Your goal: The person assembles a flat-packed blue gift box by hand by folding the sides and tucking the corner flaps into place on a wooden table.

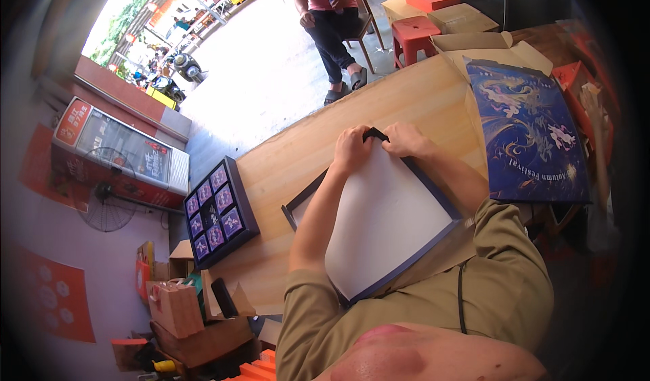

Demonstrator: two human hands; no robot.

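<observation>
In front of me on the wooden table lies a shallow dark blue cardboard box (386, 225), its inside white and its far edge partly folded up. My left hand (352, 149) and my right hand (403, 139) meet at its far corner. Between them they pinch a black corner flap (376, 135) of the box, both sets of fingers closed on it. The box's near edge rests close to my body. My left forearm crosses over its left part and hides some of that side.
A gift box (217, 212) with several purple patterned packs stands at the table's left end. To the right, a blue printed box panel (528, 130) leans on an open carton (501, 46). Beyond the table (298, 144), a person (332, 29) sits by a red stool (413, 36).
</observation>
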